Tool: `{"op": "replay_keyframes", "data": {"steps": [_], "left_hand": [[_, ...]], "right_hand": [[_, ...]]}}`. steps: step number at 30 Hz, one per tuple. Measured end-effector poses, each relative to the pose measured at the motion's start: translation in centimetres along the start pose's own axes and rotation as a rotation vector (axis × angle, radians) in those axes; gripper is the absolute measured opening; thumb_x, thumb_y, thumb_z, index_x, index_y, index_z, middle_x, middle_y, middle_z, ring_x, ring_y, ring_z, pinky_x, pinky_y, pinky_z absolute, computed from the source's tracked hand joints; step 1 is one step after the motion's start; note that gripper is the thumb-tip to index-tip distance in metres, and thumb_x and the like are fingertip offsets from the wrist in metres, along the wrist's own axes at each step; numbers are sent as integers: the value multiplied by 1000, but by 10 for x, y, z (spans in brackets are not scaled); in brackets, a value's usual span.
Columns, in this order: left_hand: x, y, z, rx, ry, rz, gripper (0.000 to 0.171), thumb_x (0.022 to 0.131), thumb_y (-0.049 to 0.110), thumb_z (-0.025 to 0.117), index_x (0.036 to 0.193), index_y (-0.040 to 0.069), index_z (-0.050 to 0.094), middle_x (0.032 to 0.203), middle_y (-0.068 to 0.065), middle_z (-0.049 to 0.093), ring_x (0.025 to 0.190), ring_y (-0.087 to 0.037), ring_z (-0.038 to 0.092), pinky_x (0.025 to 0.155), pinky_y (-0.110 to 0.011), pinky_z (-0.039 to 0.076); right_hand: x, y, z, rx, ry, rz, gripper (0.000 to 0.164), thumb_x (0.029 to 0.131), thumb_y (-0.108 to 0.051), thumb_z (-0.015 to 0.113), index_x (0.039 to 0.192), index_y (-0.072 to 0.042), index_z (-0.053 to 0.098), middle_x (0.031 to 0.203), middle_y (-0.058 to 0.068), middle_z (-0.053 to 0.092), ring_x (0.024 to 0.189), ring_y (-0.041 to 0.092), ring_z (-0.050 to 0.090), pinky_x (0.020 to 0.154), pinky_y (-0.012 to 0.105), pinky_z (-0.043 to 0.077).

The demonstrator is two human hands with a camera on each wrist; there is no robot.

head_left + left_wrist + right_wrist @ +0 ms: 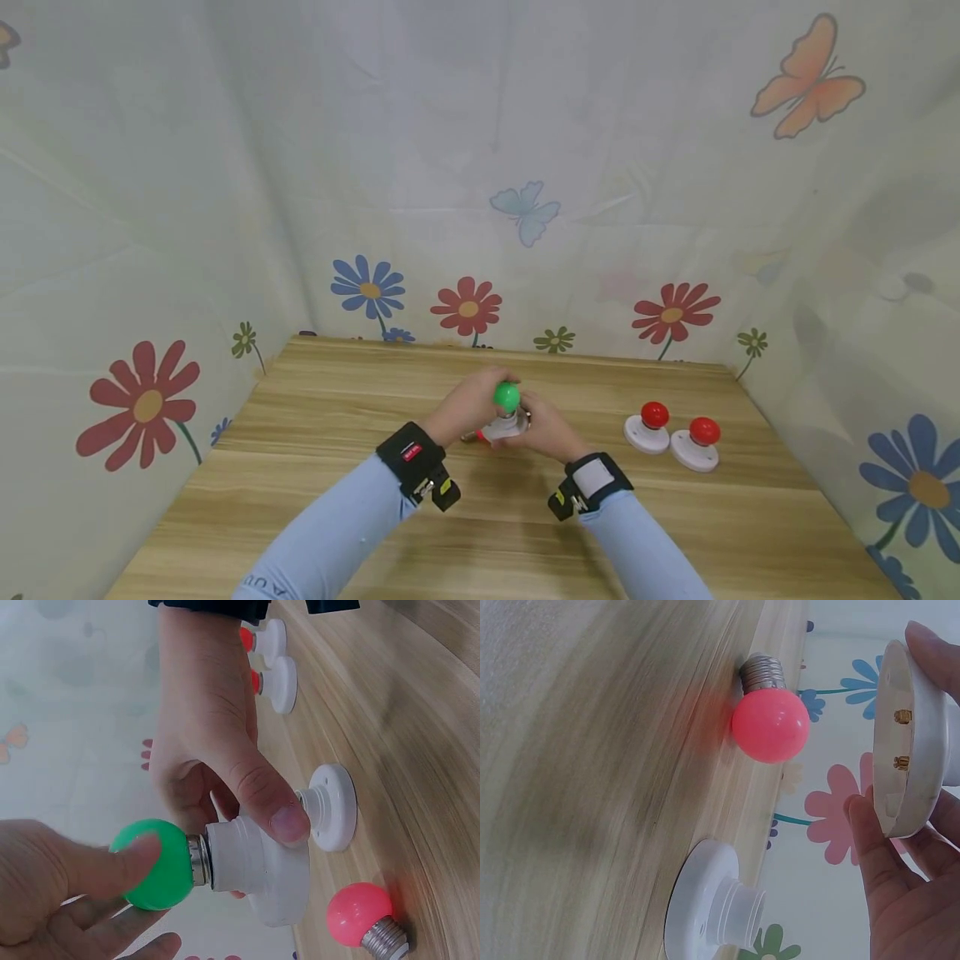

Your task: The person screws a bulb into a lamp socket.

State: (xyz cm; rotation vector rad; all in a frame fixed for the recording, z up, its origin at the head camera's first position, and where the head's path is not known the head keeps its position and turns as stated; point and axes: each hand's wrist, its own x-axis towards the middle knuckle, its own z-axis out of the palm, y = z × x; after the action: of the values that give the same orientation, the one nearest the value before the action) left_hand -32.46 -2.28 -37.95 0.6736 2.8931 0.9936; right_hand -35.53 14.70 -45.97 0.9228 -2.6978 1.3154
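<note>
My left hand (67,892) pinches a green light bulb (161,864) between thumb and fingers. The bulb's metal screw base sits at the mouth of a white lamp socket (262,862), with part of the thread still showing. My right hand (217,742) grips that socket by its round base, holding it up off the table. In the right wrist view the underside of the held socket (907,742) shows two brass screws. Below the hands, a pinkish-red bulb (771,724) lies on its side on the table, beside an unfilled white socket (712,907) standing upright.
To the right on the wooden table (360,517) stand two white sockets, each carrying a red bulb: one nearer the middle (655,415) and one farther right (705,432). A curtain (420,150) printed with flowers and butterflies encloses the back and sides.
</note>
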Motion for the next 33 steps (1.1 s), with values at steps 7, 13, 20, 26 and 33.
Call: {"op": "replay_keyframes", "data": {"steps": [7, 13, 20, 26, 33], "left_hand": [[1, 0, 5, 145, 124, -11, 73, 87, 45, 68, 140, 2, 41, 133, -17, 50, 111, -26, 56, 96, -40, 50], [-1, -5, 15, 446, 229, 38, 68, 83, 59, 64, 120, 3, 54, 101, -8, 58, 81, -16, 55, 70, -30, 55], [-2, -5, 16, 432, 218, 15, 64, 79, 58, 67, 115, 6, 56, 95, -5, 57, 77, -15, 56, 67, -29, 54], [-3, -2, 10, 330, 167, 3, 51, 83, 44, 72, 113, 6, 57, 100, -6, 58, 83, -16, 56, 72, -30, 54], [-2, 0, 2, 70, 64, -2, 34, 83, 4, 74, 116, 6, 62, 114, -9, 63, 104, -23, 58, 95, -38, 49]], "right_hand": [[1, 4, 0, 31, -27, -31, 65, 69, -34, 87, 126, -19, 58, 120, 0, 64, 110, 18, 61, 99, 46, 47], [1, 3, 1, 7, -27, -33, 59, 69, -34, 87, 121, -18, 62, 114, -2, 65, 102, 15, 62, 93, 42, 50], [3, 6, 2, -1, -49, 6, 65, 68, -37, 87, 123, -15, 60, 111, -2, 67, 96, 12, 63, 89, 38, 51], [3, 5, 2, 4, -45, 25, 67, 67, -39, 87, 123, -16, 59, 111, -2, 66, 98, 13, 62, 89, 40, 51], [2, 5, 4, -18, -18, 18, 66, 68, -36, 87, 125, -16, 60, 116, -2, 64, 106, 16, 59, 95, 42, 48]]}}
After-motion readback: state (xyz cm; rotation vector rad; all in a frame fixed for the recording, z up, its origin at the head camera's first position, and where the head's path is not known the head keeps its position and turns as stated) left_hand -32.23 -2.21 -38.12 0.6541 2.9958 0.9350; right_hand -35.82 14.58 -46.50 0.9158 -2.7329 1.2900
